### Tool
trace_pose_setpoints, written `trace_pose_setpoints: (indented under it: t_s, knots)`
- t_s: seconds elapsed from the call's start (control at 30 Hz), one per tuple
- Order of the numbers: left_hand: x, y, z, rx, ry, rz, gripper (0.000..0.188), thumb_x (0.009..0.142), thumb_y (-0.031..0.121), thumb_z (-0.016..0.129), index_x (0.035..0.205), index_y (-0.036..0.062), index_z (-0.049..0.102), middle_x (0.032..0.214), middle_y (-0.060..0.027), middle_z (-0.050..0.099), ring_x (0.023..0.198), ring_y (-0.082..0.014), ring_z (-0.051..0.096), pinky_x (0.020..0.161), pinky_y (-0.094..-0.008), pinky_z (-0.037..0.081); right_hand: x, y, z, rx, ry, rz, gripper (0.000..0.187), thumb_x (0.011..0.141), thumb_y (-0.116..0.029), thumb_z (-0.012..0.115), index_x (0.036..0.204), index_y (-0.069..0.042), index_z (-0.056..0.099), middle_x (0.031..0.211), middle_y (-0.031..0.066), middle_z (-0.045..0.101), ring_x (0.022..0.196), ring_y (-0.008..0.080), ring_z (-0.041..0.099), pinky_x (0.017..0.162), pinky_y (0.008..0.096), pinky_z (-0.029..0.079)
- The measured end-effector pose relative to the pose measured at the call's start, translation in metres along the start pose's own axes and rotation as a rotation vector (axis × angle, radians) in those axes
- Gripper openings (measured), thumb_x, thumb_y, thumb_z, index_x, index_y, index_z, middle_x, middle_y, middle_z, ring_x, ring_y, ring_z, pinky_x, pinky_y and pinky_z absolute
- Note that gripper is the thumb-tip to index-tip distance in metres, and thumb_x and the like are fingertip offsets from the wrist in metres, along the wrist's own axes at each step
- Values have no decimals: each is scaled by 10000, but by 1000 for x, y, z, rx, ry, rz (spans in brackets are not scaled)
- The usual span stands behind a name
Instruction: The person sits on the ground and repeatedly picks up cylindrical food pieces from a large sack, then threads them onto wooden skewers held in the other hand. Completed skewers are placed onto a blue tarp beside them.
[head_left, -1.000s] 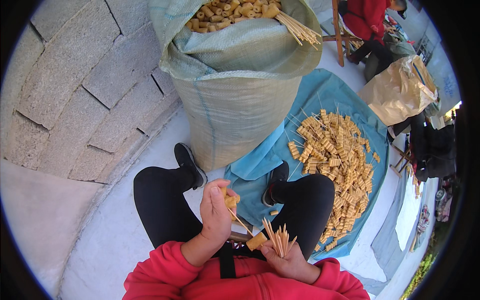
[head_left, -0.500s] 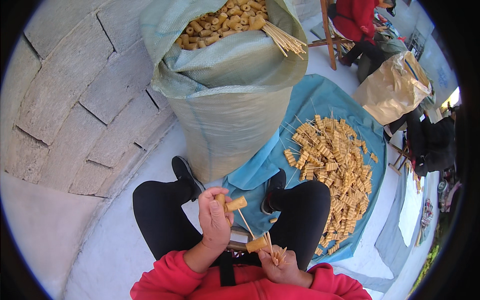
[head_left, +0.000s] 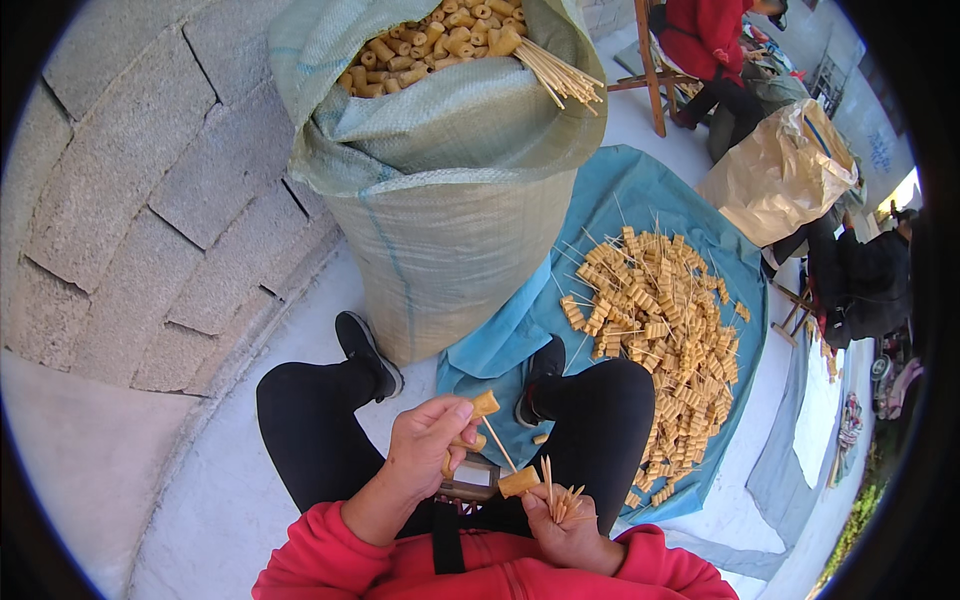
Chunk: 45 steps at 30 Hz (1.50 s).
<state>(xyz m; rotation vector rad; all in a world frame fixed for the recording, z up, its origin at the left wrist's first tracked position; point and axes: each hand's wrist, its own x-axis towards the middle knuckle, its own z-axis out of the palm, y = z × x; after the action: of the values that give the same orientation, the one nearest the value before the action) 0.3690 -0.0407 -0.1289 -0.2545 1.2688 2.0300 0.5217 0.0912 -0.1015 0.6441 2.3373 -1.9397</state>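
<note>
My left hand (head_left: 420, 440) is closed, thumb and finger pinching a short tan tube-shaped piece (head_left: 485, 403) at the upper end of a thin wooden skewer (head_left: 502, 447). More such pieces (head_left: 470, 441) are held under its curled fingers. Another tan piece (head_left: 518, 482) sits lower on that skewer, right beside my right hand (head_left: 572, 530). That hand is closed around a bunch of pale wooden skewers (head_left: 566, 500), their pointed ends sticking out. How far the skewer enters the pinched piece is hard to see.
Ahead stands a tall woven sack (head_left: 450, 250) full of loose tan pieces (head_left: 430, 45), with a skewer bundle (head_left: 560, 75) at its rim. Skewered pieces (head_left: 670, 350) are heaped on a blue cloth (head_left: 600, 200) at right. Block wall (head_left: 150, 200) at left; a person in red (head_left: 705, 40) sits beyond.
My left hand has turned and come down slightly to the right, its thumb now pressing the tan piece at the skewer's tip. The right hand has shifted slightly right, still gripping the skewers.
</note>
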Motion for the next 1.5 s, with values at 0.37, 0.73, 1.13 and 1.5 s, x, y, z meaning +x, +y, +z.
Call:
trace_pose_setpoints:
  t_s: [0.37,0.73,1.13,1.5]
  knots:
    - [-13,-14,16,142,-253,-201,176,929,181,520,925,17,582,716,-55,550,558,-87,495,412,-181,359,12,4,-12,189,-14,71,228,948,-210,498,951,5,575,567,-24,460,465,43,399,427,195,323]
    - [5,9,-6,-414,48,267,65,925,111,494,951,52,503,891,-61,525,747,-123,522,424,-214,434,5,-8,-9,185,-267,176,201,936,-163,516,967,12,610,583,-26,481,502,40,418,454,199,323]
    - [1,-10,8,-239,81,393,80,915,94,498,964,32,489,866,-79,535,734,-127,543,435,-206,443,5,-1,-7,182,-226,197,185,938,-146,509,962,12,602,572,-40,465,492,28,402,443,190,307]
    - [9,-4,-14,-21,19,7,263,894,244,589,923,-17,585,792,-79,585,599,-95,529,401,-184,371,9,11,-13,54,-116,-20,187,927,-173,537,955,-3,609,577,-45,465,491,27,402,439,192,309]
